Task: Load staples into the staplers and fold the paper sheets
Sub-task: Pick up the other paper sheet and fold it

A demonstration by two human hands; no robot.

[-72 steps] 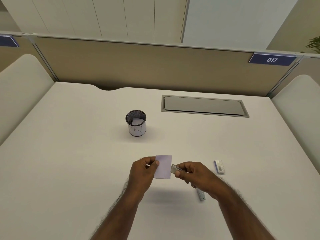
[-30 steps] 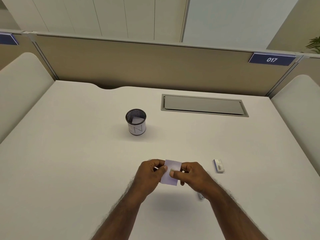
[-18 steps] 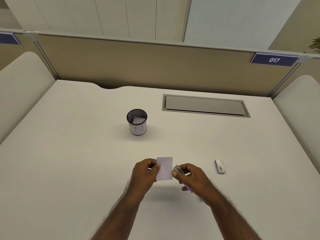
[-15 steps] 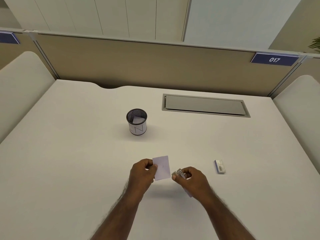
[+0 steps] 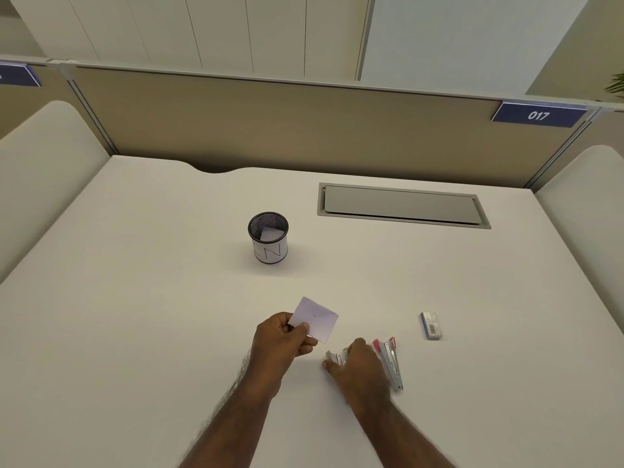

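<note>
A: We note the left hand [image 5: 282,339] pinches the folded paper [image 5: 315,319], a staple showing in its middle, lifted clear of the tabletop [image 5: 135,298].

B: And the right hand [image 5: 359,364]?

A: Half a second ago it held a stapler [image 5: 336,359] up beside the paper; now it has come down, fingers over that stapler on the tabletop. A second stapler [image 5: 391,363] lies just beside, the staple box [image 5: 431,325] farther right.

B: Our judgement: this sheet is fastened and the stapler is being set down.
</note>
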